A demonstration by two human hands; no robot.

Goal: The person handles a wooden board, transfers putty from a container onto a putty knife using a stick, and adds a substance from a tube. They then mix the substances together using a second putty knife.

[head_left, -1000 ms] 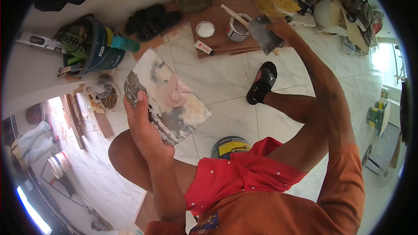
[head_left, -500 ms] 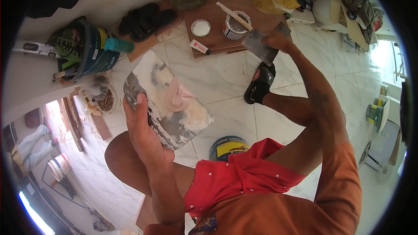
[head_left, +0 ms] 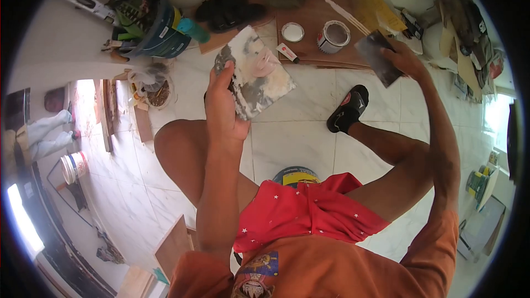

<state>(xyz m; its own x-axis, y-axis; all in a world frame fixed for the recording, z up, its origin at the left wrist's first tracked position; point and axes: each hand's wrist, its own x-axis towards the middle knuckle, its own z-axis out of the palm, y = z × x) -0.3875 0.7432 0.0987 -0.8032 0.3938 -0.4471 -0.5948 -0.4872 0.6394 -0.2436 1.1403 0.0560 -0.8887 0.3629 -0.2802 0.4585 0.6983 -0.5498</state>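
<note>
Over the tiled floor (head_left: pixel 298 138), the left hand (head_left: pixel 223 107) clasps a tilted board (head_left: pixel 276 85), the right hand (head_left: pixel 407 58) clasps a scraper (head_left: pixel 375 55); further tilt could slide the pink filler (head_left: pixel 264 65) off.

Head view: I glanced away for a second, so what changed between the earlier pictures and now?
The right hand drew the scraper away from the open can, to its right. The left hand still grips the putty board; nothing was let go.

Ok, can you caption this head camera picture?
Left hand holds a paste-smeared board, right hand grips a wide scraper near an open can.
</note>
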